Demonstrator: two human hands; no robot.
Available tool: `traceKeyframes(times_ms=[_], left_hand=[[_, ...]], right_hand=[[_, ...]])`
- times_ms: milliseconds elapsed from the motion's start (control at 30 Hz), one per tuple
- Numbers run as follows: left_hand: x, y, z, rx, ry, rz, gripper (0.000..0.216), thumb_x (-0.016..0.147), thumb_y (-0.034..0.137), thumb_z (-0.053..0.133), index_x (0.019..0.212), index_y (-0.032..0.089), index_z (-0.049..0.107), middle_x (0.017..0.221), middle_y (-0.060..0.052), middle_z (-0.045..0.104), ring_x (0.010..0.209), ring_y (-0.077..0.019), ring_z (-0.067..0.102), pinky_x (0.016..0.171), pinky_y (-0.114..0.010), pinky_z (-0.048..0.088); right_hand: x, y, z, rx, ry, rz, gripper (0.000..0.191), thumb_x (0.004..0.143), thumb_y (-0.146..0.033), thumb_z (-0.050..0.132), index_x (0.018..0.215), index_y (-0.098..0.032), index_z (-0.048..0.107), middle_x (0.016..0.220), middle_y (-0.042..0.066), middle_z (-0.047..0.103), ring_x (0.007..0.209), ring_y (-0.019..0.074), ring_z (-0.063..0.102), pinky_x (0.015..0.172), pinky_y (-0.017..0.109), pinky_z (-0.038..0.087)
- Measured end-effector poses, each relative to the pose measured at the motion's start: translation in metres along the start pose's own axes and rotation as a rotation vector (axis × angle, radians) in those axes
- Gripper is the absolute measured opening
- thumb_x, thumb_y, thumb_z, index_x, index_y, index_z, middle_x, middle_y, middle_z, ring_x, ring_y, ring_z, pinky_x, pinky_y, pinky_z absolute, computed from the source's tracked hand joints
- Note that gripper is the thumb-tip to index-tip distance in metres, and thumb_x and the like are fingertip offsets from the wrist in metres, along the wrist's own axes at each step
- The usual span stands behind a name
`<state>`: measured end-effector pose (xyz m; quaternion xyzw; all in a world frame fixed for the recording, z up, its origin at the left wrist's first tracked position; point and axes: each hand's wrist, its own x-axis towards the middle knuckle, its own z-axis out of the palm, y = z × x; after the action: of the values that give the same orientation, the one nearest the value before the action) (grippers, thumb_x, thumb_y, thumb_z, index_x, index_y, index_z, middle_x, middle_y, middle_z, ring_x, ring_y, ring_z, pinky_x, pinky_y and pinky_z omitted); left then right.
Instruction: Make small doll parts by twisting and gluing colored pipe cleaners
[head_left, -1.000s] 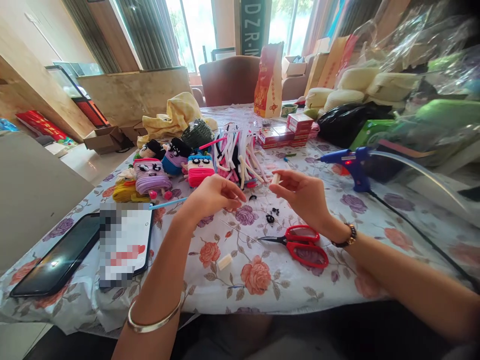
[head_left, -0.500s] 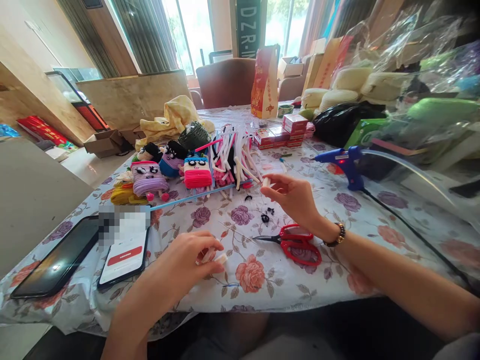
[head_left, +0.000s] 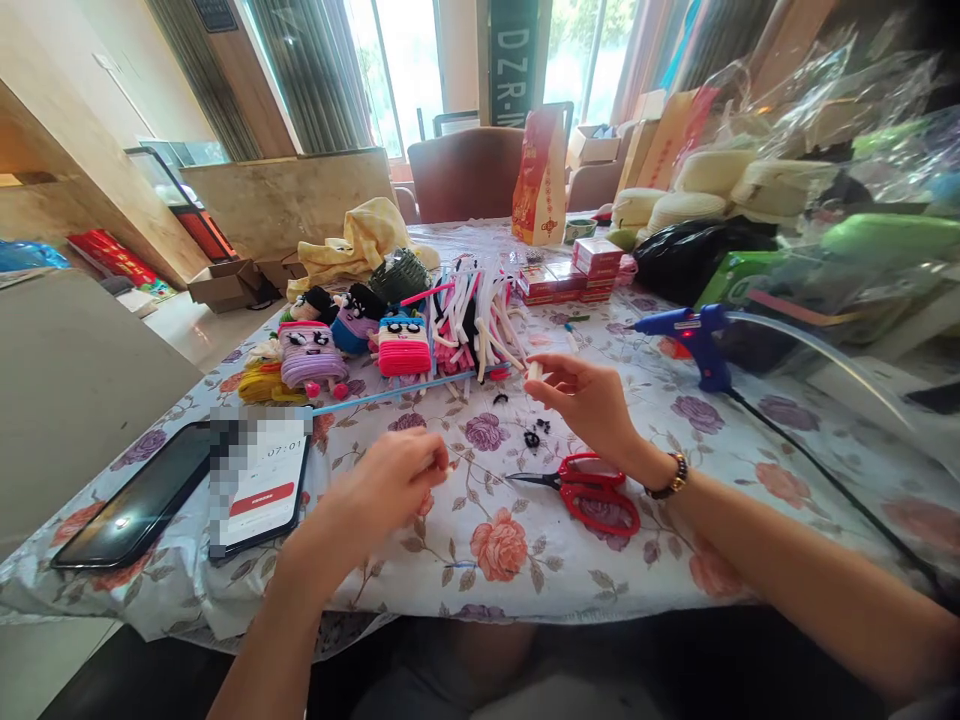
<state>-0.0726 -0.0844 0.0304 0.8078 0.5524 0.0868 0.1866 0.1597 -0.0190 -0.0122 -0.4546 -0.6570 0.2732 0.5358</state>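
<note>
Fingertips of my right hand (head_left: pixel 589 400) are closed on a short white pipe cleaner piece (head_left: pixel 535 371), held above the cloth. Lower and to the left, my left hand (head_left: pixel 390 475) is closed with its knuckles up. A pale tip shows at its fingers, probably another white pipe cleaner piece (head_left: pixel 448 473); the rest is hidden. Red-handled scissors (head_left: pixel 600 495) lie below my right hand, blades pointing left. Small black curled bits (head_left: pixel 532 438) lie on the cloth between the scissors and that hand. A bundle of white, pink and black pipe cleaners (head_left: pixel 480 320) lies just beyond.
Several fuzzy toys with faces (head_left: pixel 405 350) stand at the left, behind two phones (head_left: pixel 270 490). A blue glue gun (head_left: pixel 701 340) with a trailing cord is at the right. Small red boxes (head_left: pixel 596 260), a paper bag (head_left: pixel 538 180) and plastic-wrapped rolls (head_left: pixel 712 170) stand farther back.
My left hand has moved up and slightly right and turned knuckles-up, hiding most of the white piece it showed. My right hand stays nearly in place. The view has shifted slightly.
</note>
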Motion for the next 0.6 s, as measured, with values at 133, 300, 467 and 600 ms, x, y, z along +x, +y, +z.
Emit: traceKeyframes(times_ms=[133, 300, 467, 600], left_hand=[[0.029, 0.000, -0.008, 0.090, 0.250, 0.049, 0.012, 0.081, 0.015, 0.047, 0.073, 0.018, 0.055, 0.077, -0.001, 0.060, 0.070, -0.0148, 0.054, 0.065, -0.026, 0.038], [0.057, -0.007, -0.001, 0.124, 0.289, 0.103, 0.012, 0.084, 0.015, 0.047, 0.076, 0.016, 0.056, 0.080, -0.004, 0.060, 0.071, -0.0155, 0.055, 0.066, -0.027, 0.040], [0.056, -0.011, 0.003, 0.106, 0.337, 0.103, 0.016, 0.087, 0.023, 0.048, 0.079, 0.015, 0.060, 0.082, -0.006, 0.063, 0.075, -0.0173, 0.057, 0.069, -0.028, 0.042], [0.051, -0.007, -0.003, 0.006, 0.402, 0.092, 0.015, 0.085, 0.016, 0.048, 0.080, 0.016, 0.062, 0.079, -0.003, 0.066, 0.073, -0.0152, 0.060, 0.068, -0.025, 0.042]], right_hand=[[-0.001, -0.002, -0.001, -0.023, -0.016, -0.008, 0.034, 0.070, -0.043, 0.069, 0.094, -0.019, 0.070, 0.069, 0.001, 0.068, 0.057, 0.0102, 0.060, 0.053, 0.022, 0.050], [-0.001, -0.003, 0.000, -0.031, -0.008, 0.004, 0.035, 0.070, -0.043, 0.069, 0.095, -0.018, 0.070, 0.064, 0.000, 0.067, 0.056, 0.0111, 0.060, 0.053, 0.023, 0.050], [-0.001, -0.003, 0.001, -0.036, -0.011, 0.001, 0.037, 0.070, -0.046, 0.069, 0.094, -0.018, 0.071, 0.063, 0.000, 0.066, 0.055, 0.0114, 0.060, 0.053, 0.024, 0.050], [-0.002, -0.003, 0.001, -0.037, -0.013, 0.025, 0.042, 0.069, -0.049, 0.069, 0.097, -0.018, 0.070, 0.067, 0.002, 0.068, 0.055, 0.0121, 0.060, 0.054, 0.025, 0.051]])
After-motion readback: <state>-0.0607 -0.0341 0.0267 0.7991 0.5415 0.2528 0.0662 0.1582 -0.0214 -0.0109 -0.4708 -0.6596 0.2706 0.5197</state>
